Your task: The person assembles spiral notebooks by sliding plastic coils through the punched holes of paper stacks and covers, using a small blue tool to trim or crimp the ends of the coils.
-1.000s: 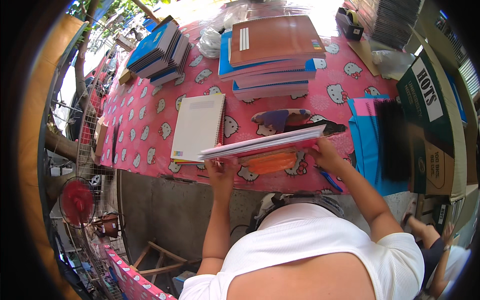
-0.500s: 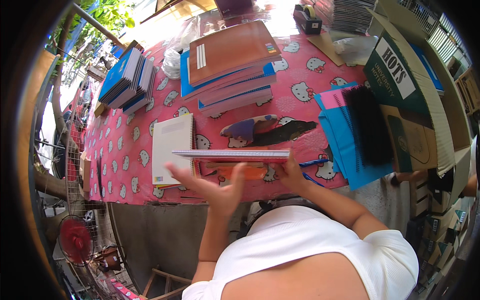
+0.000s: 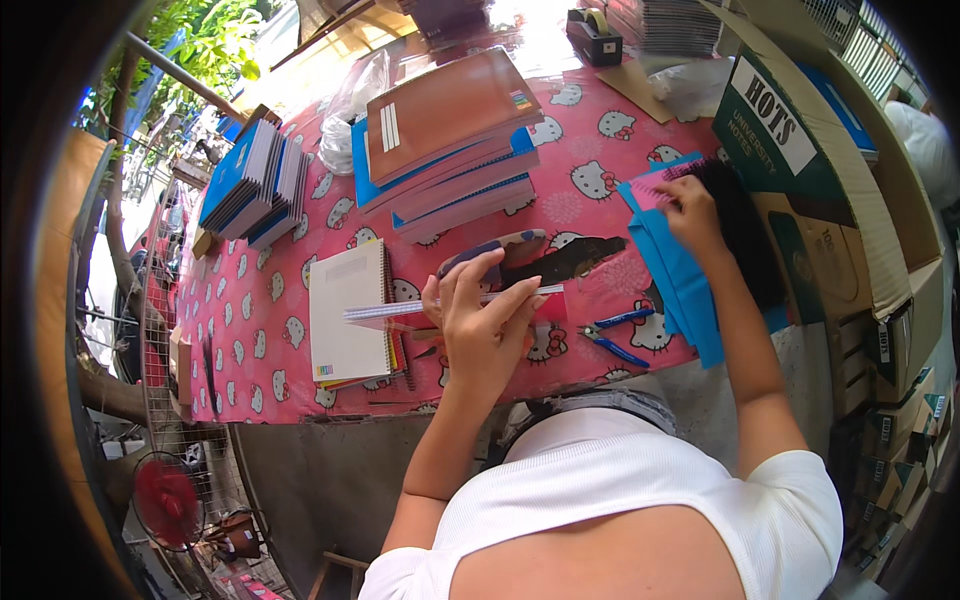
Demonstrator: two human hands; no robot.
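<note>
My left hand (image 3: 485,325) grips a thin block of pages (image 3: 400,309), held level and seen edge-on just above the table's near edge. My right hand (image 3: 690,212) is stretched out to the right. Its fingers pinch the edge of a pink cover sheet (image 3: 655,185) that lies on a pile of blue cover sheets (image 3: 680,285), beside a heap of black binding coils (image 3: 745,235). Under the block lie a white spiral notebook (image 3: 345,300) and blue-handled pliers (image 3: 612,338).
The table has a pink cartoon-cat cloth (image 3: 260,300). A stack of notebooks with a brown one on top (image 3: 450,115) sits at the back, with blue books (image 3: 245,180) to its left. A green cardboard box (image 3: 790,135) stands at the right, a red fan (image 3: 165,500) below left.
My right hand let go of the block's right end and reached right to the cover pile. My left hand now holds the block alone, gripping it nearer its middle.
</note>
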